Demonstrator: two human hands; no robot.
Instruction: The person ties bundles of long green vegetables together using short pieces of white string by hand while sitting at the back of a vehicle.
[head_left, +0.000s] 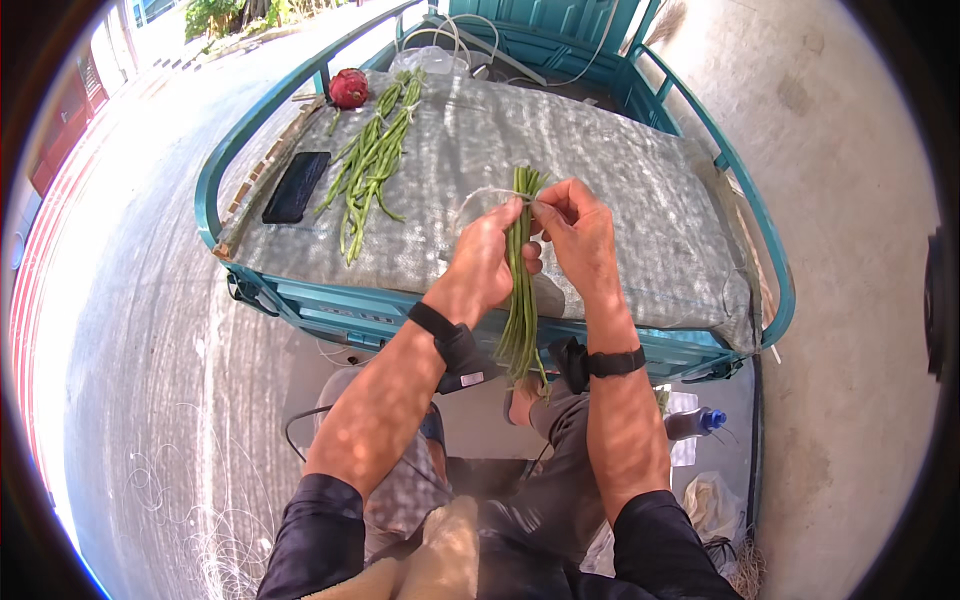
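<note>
A bundle of long green beans (523, 277) hangs upright between my hands, its tips reaching below the edge of the cargo bed. My left hand (487, 244) is wrapped around the bundle near its upper end. A thin white string (491, 190) runs around the bundle just below the top and loops out to the left. With thumb and forefinger, my right hand (577, 225) pinches the string at the bundle's right side. Tied long beans (375, 150) lie on the grey woven sheet (615, 195), left of my hands.
A black smartphone (296, 187) and a red dragon fruit (349, 88) lie at the sheet's left side. Teal metal rails (757, 202) flank the cargo bed. White tubing (457, 34) stands at the back. Below right are a bottle with a blue cap (694, 424) and a pale bag (709, 506).
</note>
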